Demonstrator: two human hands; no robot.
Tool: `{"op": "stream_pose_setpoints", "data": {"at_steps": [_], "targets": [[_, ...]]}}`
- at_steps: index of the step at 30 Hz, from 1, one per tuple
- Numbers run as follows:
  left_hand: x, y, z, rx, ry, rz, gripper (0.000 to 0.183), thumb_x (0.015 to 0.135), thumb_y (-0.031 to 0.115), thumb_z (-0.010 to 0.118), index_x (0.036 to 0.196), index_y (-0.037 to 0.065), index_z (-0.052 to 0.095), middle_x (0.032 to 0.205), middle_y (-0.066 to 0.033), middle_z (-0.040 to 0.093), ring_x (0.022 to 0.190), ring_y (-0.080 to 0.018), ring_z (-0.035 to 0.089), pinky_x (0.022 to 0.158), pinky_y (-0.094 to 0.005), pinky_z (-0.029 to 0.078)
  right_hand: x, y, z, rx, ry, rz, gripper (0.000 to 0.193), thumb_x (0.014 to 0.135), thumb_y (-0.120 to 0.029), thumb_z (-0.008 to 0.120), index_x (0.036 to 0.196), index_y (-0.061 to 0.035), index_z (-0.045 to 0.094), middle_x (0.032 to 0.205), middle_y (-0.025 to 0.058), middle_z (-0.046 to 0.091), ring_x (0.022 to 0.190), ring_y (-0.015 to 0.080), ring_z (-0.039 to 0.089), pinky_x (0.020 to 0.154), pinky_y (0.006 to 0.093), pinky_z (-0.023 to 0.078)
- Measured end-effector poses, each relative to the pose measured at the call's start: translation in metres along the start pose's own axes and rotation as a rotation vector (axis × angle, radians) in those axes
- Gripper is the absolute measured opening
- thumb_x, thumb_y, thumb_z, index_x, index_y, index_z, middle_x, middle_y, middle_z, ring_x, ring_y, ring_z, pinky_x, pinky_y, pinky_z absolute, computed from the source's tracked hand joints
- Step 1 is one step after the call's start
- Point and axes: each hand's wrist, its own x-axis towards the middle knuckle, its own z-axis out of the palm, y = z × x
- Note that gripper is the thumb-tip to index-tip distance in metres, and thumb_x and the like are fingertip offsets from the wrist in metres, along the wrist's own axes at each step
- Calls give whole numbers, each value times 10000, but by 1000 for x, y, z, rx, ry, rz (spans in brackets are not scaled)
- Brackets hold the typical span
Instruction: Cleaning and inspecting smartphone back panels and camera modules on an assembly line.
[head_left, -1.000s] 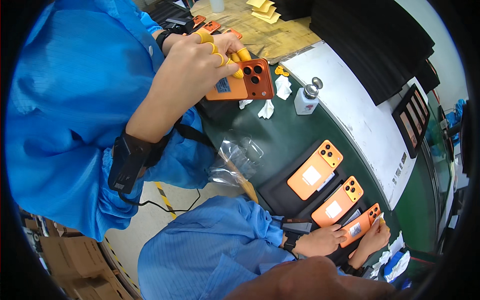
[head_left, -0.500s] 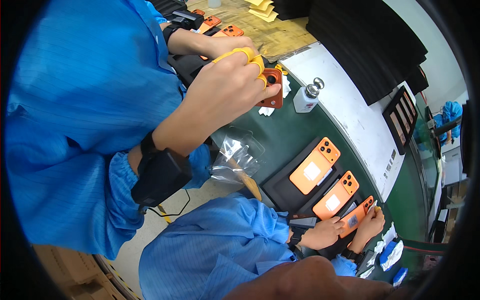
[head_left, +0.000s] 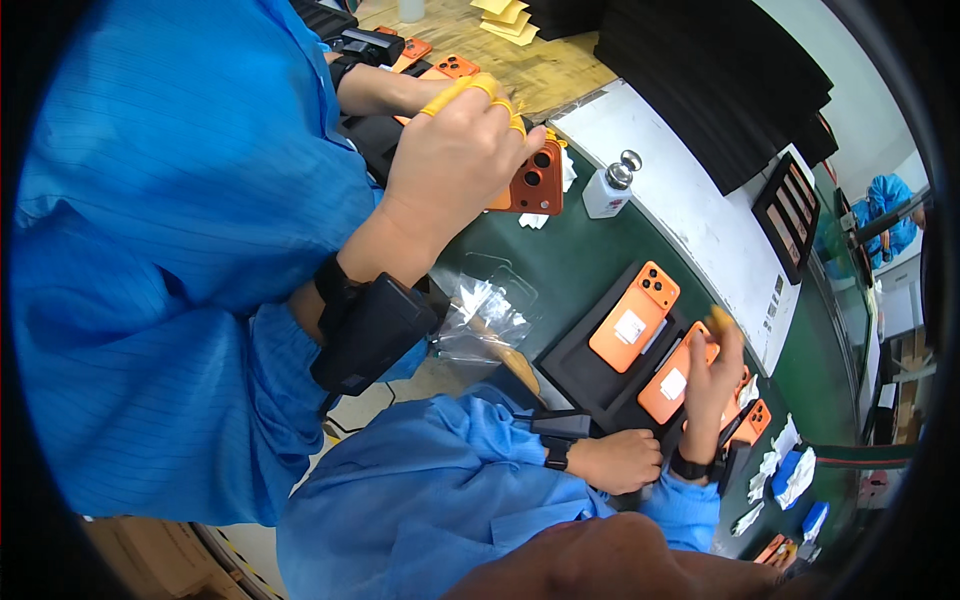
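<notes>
Up close, the right hand has its fingers closed round an orange phone, apparently mid-wipe or mid-inspection. The left hand sits behind them, its grip hidden. Steady support seems called for next.

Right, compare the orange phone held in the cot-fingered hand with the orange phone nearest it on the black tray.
The held orange phone is gripped in the air by the right hand, tilted and mostly covered. The flat orange phone lies untouched, in full view, on the black foam tray. The flat orange phone bears a white sticker; none shows on the held orange phone. Both have orange backs with dark round lenses.
</notes>
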Motion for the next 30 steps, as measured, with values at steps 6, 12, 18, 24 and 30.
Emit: {"op": "stream_pose_setpoints", "data": {"at_steps": [6, 12, 18, 24, 30], "targets": [[-37, 1, -53, 64, 53, -60, 136, 786, 188, 654, 773, 53, 640, 768, -81, 618, 733, -273, 613, 718, -392, 476, 30, -80, 62, 351, -289, -80, 400, 854, -109, 750, 1205, 41, 629, 1015, 96, 661, 875, 164, 631, 814, 285, 500], [-73, 10, -137, 133, 448, -289, 175, 823, 66, 715, 993, 24, 716, 1022, -119, 733, 862, -281, 706, 748, -390, 552, 61, -117, 112, 855, -341, 17, 475, 881, -169, 772, 1259, 56, 595, 1017, 88, 697, 922, 149, 651, 842, 286, 529], [-83, 14, -206, 324, 764, -481, 207, 828, -12, 693, 1034, -19, 709, 1039, -167, 729, 909, -301, 712, 795, -372, 555, 73, -137, 116, 967, -448, 114, 370, 888, -150, 770, 1195, 16, 648, 996, 36, 711, 859, 88, 643, 794, 253, 524], [-91, 10, -245, 714, 920, -473, 307, 796, -18, 705, 1101, -14, 668, 1097, -165, 655, 994, -341, 606, 883, -407, 478, 70, -127, 104, 1031, -437, 188, 287, 862, -71, 777, 1123, 15, 695, 991, 43, 717, 857, 88, 638, 775, 255, 530], [-77, 21, -251, 679, 828, -524, 345, 815, 63, 750, 1141, -3, 660, 1147, -164, 636, 1041, -332, 584, 910, -409, 467, 41, -92, 65, 1008, -387, 51, 285, 815, -55, 820, 1083, -9, 736, 1028, 34, 735, 935, 108, 653, 869, 275, 515]]}}
